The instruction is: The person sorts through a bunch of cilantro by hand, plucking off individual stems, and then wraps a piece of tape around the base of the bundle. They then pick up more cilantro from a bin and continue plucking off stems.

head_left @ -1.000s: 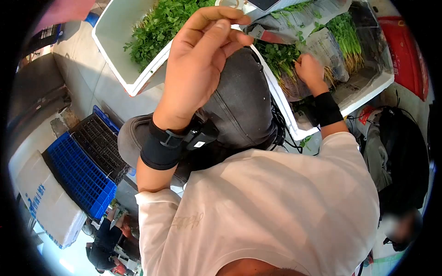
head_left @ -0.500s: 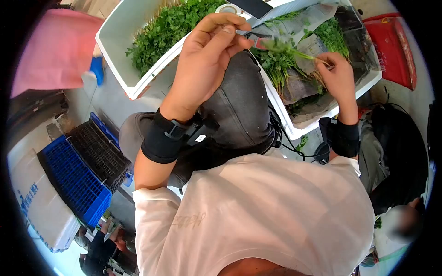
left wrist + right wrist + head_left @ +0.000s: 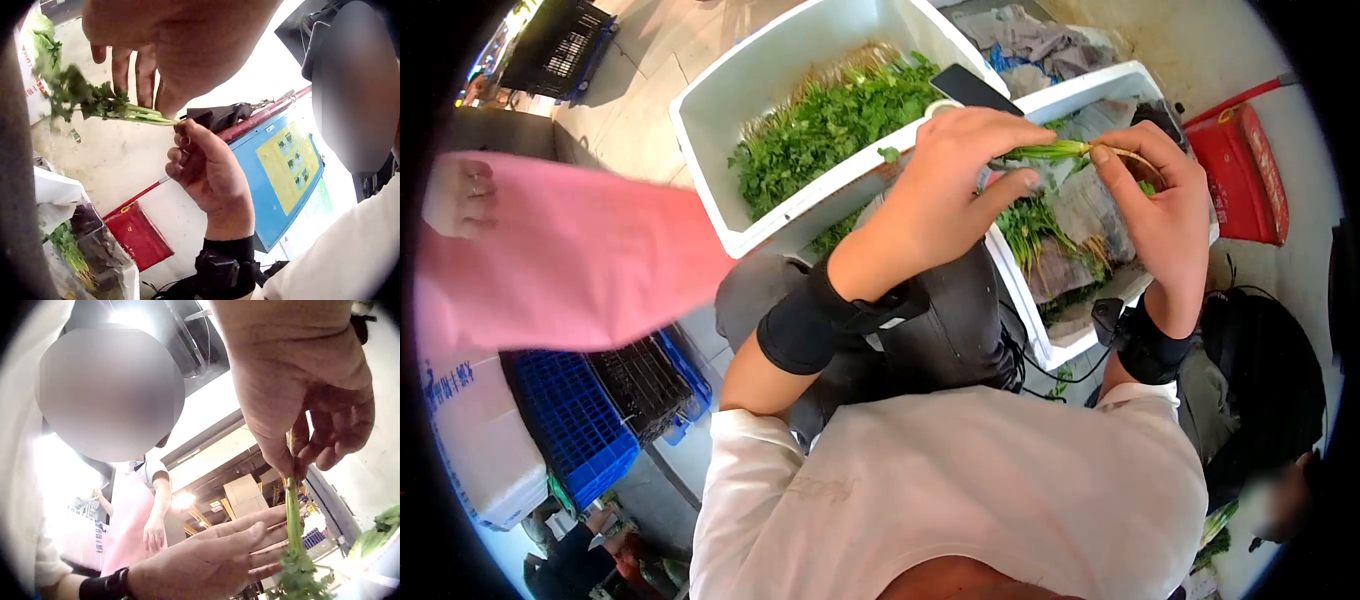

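My right hand (image 3: 1163, 208) pinches the herb bunch (image 3: 1052, 151) by one end; left hand (image 3: 945, 185) straight-fingered. Weak pinch could drop it.

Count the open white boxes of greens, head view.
2: the left white box, beyond the left hand; the right white box, partly hidden by the right hand. Others may be hidden.

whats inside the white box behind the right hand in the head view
Inside the white box are green stalks and grey paper. The right hand hides part of it, and whatever lies beneath the stalks and paper is covered.
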A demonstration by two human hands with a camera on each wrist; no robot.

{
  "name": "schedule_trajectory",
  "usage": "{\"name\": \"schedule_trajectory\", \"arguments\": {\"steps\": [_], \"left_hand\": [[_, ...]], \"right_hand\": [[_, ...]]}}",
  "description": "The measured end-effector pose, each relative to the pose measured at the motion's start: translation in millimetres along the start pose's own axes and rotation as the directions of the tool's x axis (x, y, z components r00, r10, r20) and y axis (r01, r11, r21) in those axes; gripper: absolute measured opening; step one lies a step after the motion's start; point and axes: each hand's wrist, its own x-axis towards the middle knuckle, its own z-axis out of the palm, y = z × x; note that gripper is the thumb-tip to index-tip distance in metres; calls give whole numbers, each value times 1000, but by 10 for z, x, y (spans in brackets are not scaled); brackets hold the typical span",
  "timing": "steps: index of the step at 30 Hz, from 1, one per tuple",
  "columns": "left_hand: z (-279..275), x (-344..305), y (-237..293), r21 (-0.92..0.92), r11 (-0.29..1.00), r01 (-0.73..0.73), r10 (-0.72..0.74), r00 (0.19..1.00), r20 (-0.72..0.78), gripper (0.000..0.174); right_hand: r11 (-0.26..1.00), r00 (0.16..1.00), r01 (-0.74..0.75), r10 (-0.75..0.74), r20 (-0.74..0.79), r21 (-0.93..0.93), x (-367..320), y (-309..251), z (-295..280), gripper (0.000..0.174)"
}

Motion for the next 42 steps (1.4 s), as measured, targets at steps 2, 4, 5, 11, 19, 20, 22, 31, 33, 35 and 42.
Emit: {"name": "schedule_trajectory", "arguments": {"steps": [2, 4, 5, 11, 19, 20, 22, 31, 33, 35, 42], "left_hand": [[-38, 39, 14, -128, 982, 136, -138, 990, -8, 37], [-33, 48, 28, -200, 968, 148, -168, 982, -83, 32], [-45, 47, 41, -315, 924, 218, -259, 961, -96, 29], [-194, -88, -200, -824, 514, 239, -565, 817, -115, 29], [-320, -221, -349, -976, 211, -55, -524, 836, -160, 29], [-315, -234, -338, -973, 225, -46, -556, 814, -168, 28], [-335, -256, -319, -971, 235, -41, -587, 791, -176, 27], [-299, -280, -359, -804, 584, 117, -573, 761, -305, 21], [-297, -293, -296, -774, 601, 201, -615, 735, -286, 21], [-275, -278, -243, -783, 595, 182, -610, 736, -293, 19], [-298, -263, -180, -758, 623, 192, -596, 744, -301, 26]], "right_hand": [[999, 998, 34, -33, -45, 30, 80, -61, 123, 11], [976, 995, 42, -20, -101, 213, 131, -156, 266, 11], [955, 992, -66, 95, -88, 288, 147, -241, 336, 14], [933, 979, 82, -9, -204, 349, 274, -355, 755, 29], [945, 946, 324, -322, -51, 46, 394, -314, 1153, 27], [952, 951, 304, -303, -64, 12, 392, -329, 1168, 26], [946, 944, 322, -325, -61, -43, 395, -344, 1182, 25], [900, 905, 401, -418, -74, -171, 413, -380, 1155, 24], [880, 888, 433, -454, -79, -197, 416, -377, 1156, 24], [868, 881, 447, -469, -64, -216, 418, -322, 1181, 24], [955, 954, 297, -298, -37, -13, 412, -256, 1149, 27]]}}
